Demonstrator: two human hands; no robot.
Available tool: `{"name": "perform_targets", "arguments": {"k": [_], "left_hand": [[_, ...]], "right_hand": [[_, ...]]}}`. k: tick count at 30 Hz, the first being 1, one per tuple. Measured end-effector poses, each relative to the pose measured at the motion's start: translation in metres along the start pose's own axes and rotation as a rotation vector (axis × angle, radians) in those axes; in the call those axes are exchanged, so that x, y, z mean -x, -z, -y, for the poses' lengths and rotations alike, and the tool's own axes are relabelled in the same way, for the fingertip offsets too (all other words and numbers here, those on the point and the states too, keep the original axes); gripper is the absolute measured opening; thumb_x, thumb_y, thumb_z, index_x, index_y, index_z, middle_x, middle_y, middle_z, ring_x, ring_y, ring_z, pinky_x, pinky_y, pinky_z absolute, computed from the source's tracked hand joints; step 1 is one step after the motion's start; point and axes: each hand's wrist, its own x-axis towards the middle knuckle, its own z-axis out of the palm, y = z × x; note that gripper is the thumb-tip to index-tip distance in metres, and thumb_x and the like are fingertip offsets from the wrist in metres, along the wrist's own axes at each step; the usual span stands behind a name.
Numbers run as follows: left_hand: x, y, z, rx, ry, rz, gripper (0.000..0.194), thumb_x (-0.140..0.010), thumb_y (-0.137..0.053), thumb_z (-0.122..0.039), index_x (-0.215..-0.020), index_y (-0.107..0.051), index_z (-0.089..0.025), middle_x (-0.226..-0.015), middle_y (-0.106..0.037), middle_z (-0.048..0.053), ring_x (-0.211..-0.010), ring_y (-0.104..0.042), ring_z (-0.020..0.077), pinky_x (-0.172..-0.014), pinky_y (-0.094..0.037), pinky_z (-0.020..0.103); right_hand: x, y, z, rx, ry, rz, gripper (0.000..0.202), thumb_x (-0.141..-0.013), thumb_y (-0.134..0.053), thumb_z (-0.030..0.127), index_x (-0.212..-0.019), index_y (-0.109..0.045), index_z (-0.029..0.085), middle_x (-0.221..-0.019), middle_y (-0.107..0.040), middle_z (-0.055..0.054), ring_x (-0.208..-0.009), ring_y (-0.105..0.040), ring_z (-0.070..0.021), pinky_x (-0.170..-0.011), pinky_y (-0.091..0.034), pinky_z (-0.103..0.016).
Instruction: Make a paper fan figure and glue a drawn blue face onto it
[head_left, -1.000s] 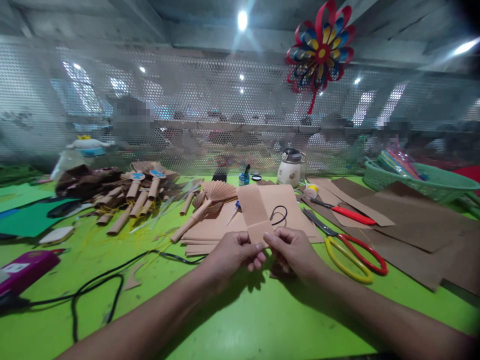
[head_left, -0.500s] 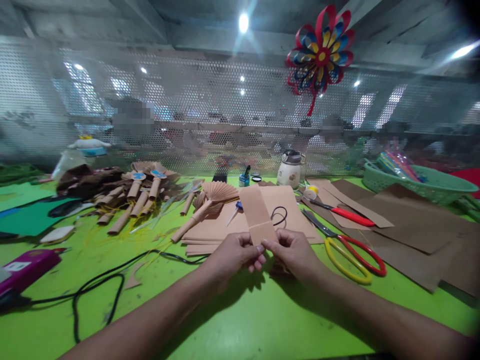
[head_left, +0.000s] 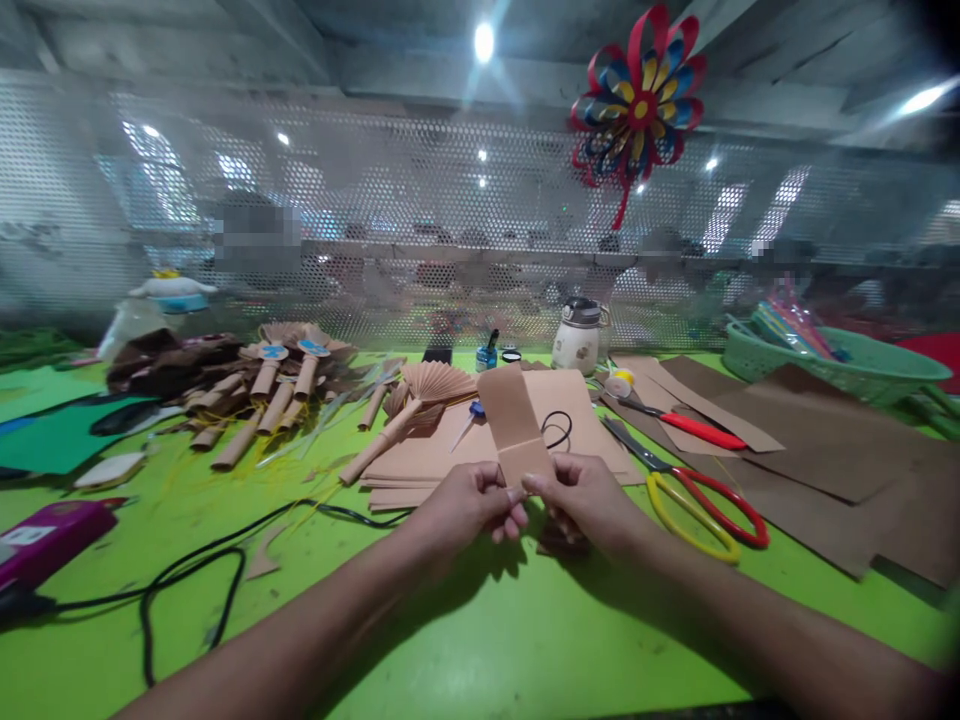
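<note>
Stretching beneath the left grip and the right grip, a green worktop carries paper and tools. Dark brown sheets spread to the right of both grips, overlapping one another, and beyond those sheets sits a light green basket. Just past the grips rests a stack of tan paper; a pleated paper fan lies at the stack's left side, its rolled handle angled back toward the left grip's side. Scissors with one red and one yellow handle lie near the right grip, on its outer side. Thumbs against fingers, the two grips pinch the near end of a creased paper strip, which slants up and away from them in front of the stack. Well beyond the grips stand a pale jar and, left of it, a small blue bottle. A blue-topped pointed tool lies just left of the strip.
</note>
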Motion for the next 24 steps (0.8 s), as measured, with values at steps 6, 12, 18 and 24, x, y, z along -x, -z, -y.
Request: {"name": "perform_targets", "arguments": {"k": [6, 12, 18, 24], "left_hand": [[-0.001, -0.001, 0.001, 0.02, -0.012, -0.018, 0.028, -0.072, -0.076, -0.033, -0.075, -0.062, -0.009, -0.063, -0.063, 0.006, -0.051, -0.055, 0.0099, -0.048, -0.038, 0.021], [0.001, -0.001, -0.003, 0.054, -0.044, 0.001, 0.02, -0.075, -0.071, -0.027, -0.075, -0.061, -0.01, -0.068, -0.064, 0.008, -0.055, -0.058, 0.0114, -0.051, -0.041, 0.022], [0.0, 0.003, -0.006, 0.062, -0.047, 0.007, 0.018, -0.075, -0.07, -0.025, -0.07, -0.059, -0.011, -0.069, -0.066, 0.007, -0.055, -0.058, 0.0105, -0.051, -0.041, 0.021], [-0.001, 0.005, -0.005, 0.067, -0.053, 0.047, 0.019, -0.075, -0.07, -0.027, -0.074, -0.061, -0.011, -0.068, -0.065, 0.006, -0.052, -0.056, 0.0087, -0.051, -0.041, 0.02]], "right_hand": [[-0.001, -0.003, -0.001, -0.043, -0.021, 0.071, 0.029, -0.071, -0.076, 0.038, -0.076, -0.06, 0.014, -0.047, -0.056, 0.004, -0.033, -0.041, -0.0033, -0.031, -0.028, -0.014], [-0.004, 0.002, -0.001, -0.083, 0.031, 0.114, 0.035, -0.074, -0.072, 0.045, -0.069, -0.058, 0.014, -0.049, -0.058, 0.003, -0.035, -0.048, -0.0043, -0.033, -0.035, -0.014], [-0.007, 0.014, 0.008, -0.075, 0.039, 0.317, 0.046, -0.082, -0.06, 0.055, -0.065, -0.062, 0.012, -0.053, -0.064, -0.004, -0.04, -0.058, -0.0103, -0.041, -0.047, -0.022], [-0.005, 0.02, 0.013, -0.021, 0.094, 0.313, 0.048, -0.086, -0.054, 0.055, -0.066, -0.063, 0.012, -0.052, -0.064, -0.004, -0.041, -0.057, -0.0111, -0.041, -0.046, -0.023]]}}
